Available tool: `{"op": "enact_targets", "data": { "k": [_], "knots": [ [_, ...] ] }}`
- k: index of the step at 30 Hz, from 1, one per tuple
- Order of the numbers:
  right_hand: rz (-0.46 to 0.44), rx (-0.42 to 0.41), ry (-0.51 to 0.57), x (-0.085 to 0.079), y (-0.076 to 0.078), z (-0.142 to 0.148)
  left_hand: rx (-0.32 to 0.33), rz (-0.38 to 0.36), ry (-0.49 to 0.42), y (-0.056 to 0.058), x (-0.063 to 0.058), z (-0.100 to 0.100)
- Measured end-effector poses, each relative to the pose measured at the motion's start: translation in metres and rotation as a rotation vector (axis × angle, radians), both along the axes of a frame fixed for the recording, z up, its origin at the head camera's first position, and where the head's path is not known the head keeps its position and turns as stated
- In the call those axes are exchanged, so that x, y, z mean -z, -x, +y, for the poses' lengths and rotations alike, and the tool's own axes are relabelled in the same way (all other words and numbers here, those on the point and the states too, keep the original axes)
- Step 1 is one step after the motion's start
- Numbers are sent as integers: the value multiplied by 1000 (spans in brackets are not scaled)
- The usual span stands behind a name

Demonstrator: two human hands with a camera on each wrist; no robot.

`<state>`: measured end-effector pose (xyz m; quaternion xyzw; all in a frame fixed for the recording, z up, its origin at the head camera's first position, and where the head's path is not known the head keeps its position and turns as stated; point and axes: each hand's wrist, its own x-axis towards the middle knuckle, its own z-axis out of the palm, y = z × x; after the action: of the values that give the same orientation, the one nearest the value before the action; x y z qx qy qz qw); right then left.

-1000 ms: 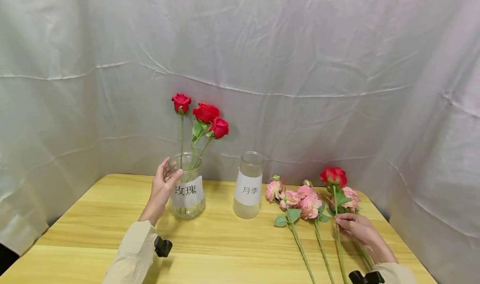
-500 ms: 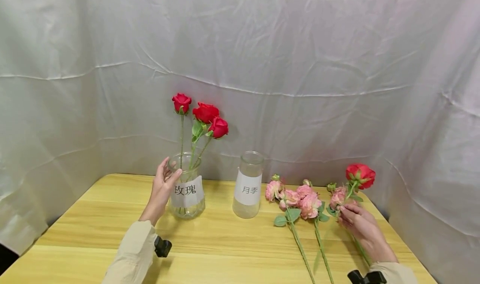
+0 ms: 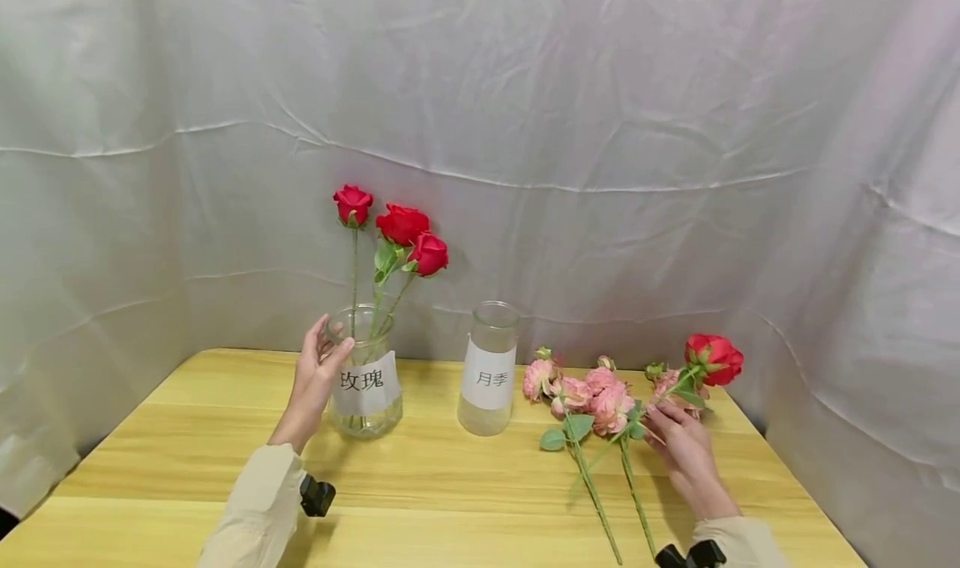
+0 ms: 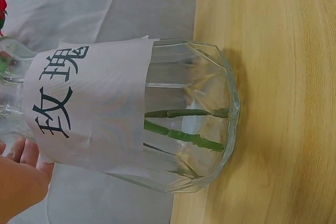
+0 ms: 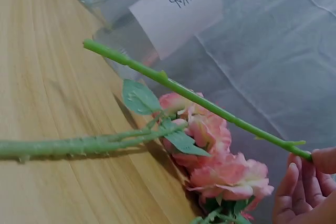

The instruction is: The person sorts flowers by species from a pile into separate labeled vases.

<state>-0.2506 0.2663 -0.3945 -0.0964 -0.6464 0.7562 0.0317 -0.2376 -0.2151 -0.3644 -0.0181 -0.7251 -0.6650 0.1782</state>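
Note:
In the head view my left hand (image 3: 313, 376) grips the neck of a glass vase (image 3: 387, 422) at the left. Its white label (image 4: 94, 103) carries black characters, and three red roses (image 3: 403, 223) stand in it. Stem ends (image 4: 181, 136) show through the lower glass in the left wrist view. At the right, my right hand (image 3: 686, 451) pinches the stem (image 5: 210, 109) of another red rose (image 3: 716, 359). This rose is tilted, bloom to the right, bare stem end toward the left. The bloom is out of the right wrist view.
A narrower labelled glass vase (image 3: 486, 422) stands mid-table with no flowers. Pink flowers (image 3: 611, 405) lie right of it, stems toward the near edge; another pink bloom (image 3: 663, 382) is partly behind the held rose. A grey curtain (image 3: 480, 92) hangs behind the wooden table (image 3: 420, 501).
The right hand has lifted the rose and tilted it, so the stem end swings left and up. That hand has moved left. The left hand stays on the vase; the head view shifts slightly.

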Motion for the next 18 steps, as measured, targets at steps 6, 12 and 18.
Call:
{"op": "enact_targets", "data": {
  "k": [6, 12, 18],
  "knots": [
    [27, 41, 100, -9, 1, -8, 10, 1, 29, 1, 1, 0],
    [63, 75, 196, -26, 13, -20, 11, -2, 41, 1, 0, 0],
    [109, 97, 191, -44, 26, -38, 13, -2, 45, 1, -1, -1]
  ]
}}
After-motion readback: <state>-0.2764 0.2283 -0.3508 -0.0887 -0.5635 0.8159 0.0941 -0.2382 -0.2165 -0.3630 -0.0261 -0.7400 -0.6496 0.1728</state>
